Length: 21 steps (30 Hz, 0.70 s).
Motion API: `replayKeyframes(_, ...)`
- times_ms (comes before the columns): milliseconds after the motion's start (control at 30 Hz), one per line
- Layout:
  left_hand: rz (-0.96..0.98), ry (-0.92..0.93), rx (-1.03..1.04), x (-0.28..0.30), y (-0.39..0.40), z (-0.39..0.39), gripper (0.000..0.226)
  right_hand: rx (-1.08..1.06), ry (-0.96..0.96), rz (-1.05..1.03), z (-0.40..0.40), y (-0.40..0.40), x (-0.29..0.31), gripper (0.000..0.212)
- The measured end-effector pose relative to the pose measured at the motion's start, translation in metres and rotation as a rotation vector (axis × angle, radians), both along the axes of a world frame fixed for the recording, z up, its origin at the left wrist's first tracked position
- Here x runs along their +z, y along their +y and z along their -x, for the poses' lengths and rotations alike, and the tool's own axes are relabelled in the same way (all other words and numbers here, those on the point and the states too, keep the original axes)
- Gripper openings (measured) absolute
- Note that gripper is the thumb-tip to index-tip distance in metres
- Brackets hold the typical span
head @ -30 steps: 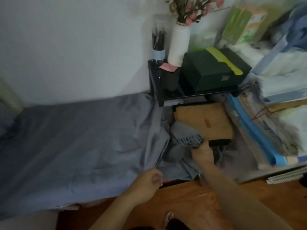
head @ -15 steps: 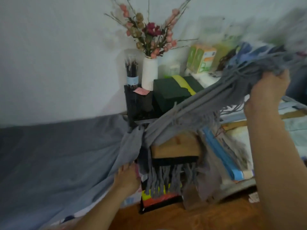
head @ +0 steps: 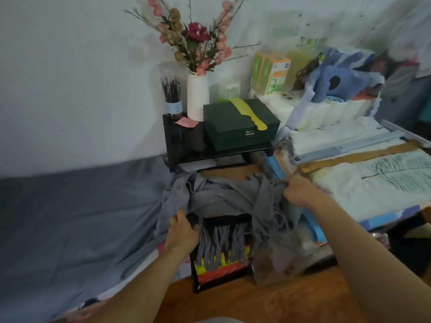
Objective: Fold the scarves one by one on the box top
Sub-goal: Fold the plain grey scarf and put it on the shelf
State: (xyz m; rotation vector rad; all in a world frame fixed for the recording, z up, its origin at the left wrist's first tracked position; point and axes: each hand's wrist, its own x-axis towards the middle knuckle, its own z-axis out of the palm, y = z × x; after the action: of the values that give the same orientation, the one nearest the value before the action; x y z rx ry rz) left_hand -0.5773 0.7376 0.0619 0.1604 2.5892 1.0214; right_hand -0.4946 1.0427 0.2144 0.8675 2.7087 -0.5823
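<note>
The left hand (head: 182, 231) grips the near-left edge of the grey fringed wool scarf (head: 224, 199), draped across the tan-topped black box (head: 233, 174); its tassels hang down the front, and the right hand (head: 297, 191) clutches the bunched right end.

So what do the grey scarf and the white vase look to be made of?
Grey scarf: soft woven fabric, perhaps wool or acrylic; it drapes in folds and ends in twisted tassels. White vase: probably matte ceramic, possibly plastic; rigid, ribbed, no sheen.
</note>
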Motion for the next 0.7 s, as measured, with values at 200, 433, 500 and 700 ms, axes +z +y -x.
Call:
replayKeyframes(200, -0.006, 0.179, 0.162, 0.015, 0.010, 0.061, 0.063, -0.363, 0.278, 0.101, -0.007, -0.015, -0.038, 0.031)
replayKeyframes(433, -0.194, 0.200, 0.272, 0.048, -0.001, 0.084, 0.028, -0.481, 0.490, 0.301, 0.008, -0.025, -0.042, 0.038)
replayKeyframes(500, -0.296, 0.290, 0.280, 0.069, -0.026, 0.051, 0.032, -0.407, 0.421, 0.121, 0.010, -0.027, -0.048, 0.041)
replayKeyframes(700, 0.007, 0.558, -0.123, 0.125, -0.094, -0.013, 0.031, 0.307, 0.263, 0.057, 0.043, -0.134, -0.050, 0.073)
